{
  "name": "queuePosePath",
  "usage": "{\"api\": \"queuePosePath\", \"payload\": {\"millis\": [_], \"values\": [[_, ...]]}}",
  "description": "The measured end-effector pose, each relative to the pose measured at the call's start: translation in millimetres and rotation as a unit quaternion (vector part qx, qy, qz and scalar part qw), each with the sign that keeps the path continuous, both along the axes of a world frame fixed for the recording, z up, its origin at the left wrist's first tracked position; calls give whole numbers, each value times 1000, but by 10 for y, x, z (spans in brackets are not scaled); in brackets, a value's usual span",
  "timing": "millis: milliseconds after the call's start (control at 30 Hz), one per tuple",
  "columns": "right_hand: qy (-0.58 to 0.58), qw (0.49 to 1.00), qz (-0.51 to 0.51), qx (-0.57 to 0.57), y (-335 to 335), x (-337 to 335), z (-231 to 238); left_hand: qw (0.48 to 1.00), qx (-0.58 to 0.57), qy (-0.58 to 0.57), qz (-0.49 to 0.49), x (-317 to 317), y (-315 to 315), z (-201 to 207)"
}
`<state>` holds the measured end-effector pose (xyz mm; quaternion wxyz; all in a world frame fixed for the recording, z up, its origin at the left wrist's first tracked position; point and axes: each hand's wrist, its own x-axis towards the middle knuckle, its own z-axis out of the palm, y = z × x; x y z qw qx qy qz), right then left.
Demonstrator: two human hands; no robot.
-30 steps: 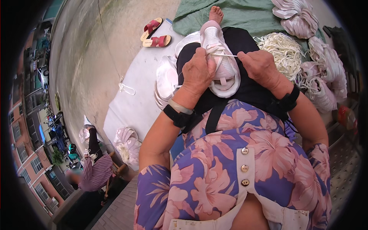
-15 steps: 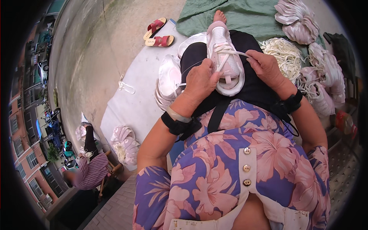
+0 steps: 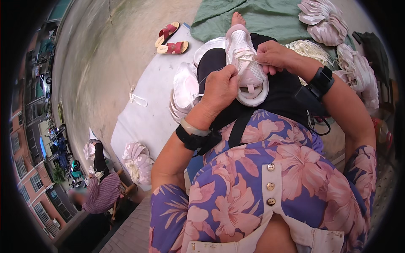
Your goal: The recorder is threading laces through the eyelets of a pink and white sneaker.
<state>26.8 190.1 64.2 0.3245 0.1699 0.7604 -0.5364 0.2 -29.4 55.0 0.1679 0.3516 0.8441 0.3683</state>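
Note:
A pale pink and white sneaker [image 3: 252, 79] lies on my black-trousered lap, toe end away from my hands uncertain, with its padded pink collar at the far end. Cream shoelace [image 3: 244, 54] criss-crosses its front. My left hand [image 3: 220, 87] is closed in a pinch at the shoe's left edge, on the lace. At the right edge, my right hand [image 3: 276, 57] has thumb and fingers bent together against the eyelet side, gripping the lace; its fingertips are partly hidden. Beside my left wrist, white and pink shoe uppers [image 3: 185, 86] lie stacked.
Loose cream laces [image 3: 310, 51] are heaped right of my lap, near bundled pink-white uppers [image 3: 327, 25]. Red sandals [image 3: 174, 47] stand beyond a pale sheet [image 3: 145, 114]. Green cloth [image 3: 253, 21] lies ahead. Another person [image 3: 101, 194] sits at the left by another bundle [image 3: 137, 162].
My right hand has moved left, from holding the lace stretched out to the right to the shoe's edge. My left hand stays nearly in place.

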Motion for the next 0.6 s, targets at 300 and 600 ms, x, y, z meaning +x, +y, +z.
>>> {"api": "queuePosePath", "payload": {"millis": [300,600], "values": [[433,886,-22,166,-26,87,-213,983,73,-131,107,-217,-44,-133],[334,938,-92,13,-64,378,-197,997,25,-20,73,-228,-139,-185]]}}
